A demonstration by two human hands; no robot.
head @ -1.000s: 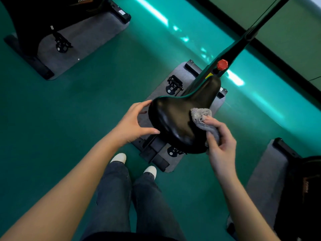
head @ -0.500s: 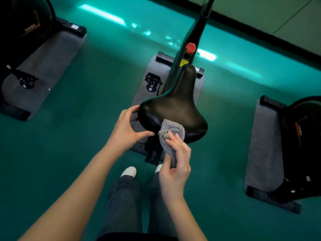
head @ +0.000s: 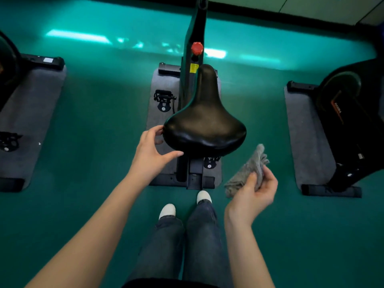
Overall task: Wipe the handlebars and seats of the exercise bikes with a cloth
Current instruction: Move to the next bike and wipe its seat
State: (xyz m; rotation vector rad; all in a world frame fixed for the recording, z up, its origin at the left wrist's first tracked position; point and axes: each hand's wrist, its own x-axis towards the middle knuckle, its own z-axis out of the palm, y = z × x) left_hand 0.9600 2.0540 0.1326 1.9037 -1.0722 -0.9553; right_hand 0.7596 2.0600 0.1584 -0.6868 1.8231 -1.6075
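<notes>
Green floor (head: 93, 204) all round, glossy with light toward the far wall; grey mat (head: 161, 84) under the middle bike (head: 187, 84). Standing right behind that bike's black seat (head: 204, 129), broad end nearest, narrow nose aimed away at a red knob (head: 197, 48) on the frame. Flanked by a left bike (head: 7, 65) and a right bike (head: 353, 125) on mats of their own, both well apart. No handlebars anywhere in view.

Steadying the seat with the left hand (head: 149, 154): fingers loosely curved, a fingertip at the left rim and the thumb laid along the rear edge, touching rather than clasping. Holding the grey cloth (head: 247, 171) in the right hand (head: 253, 192), pinched between thumb and curled fingers, bunched, with one end poking upward. Off the seat at present: just beside its right rear corner, lower in the view, touching no part of the bike.

Judging by that: somewhere in the seat step on this bike, between strokes or at the end of them; impossible to tell from the sheen alone whether fully wiped. Next, probably, either bringing the cloth back onto the top and sweeping from broad end to nose, or reaching forward for the handlebars. Calls for a flatter fold of cloth under the fingers, firm downward pressure, and a bracing left hand against any swivel.
</notes>
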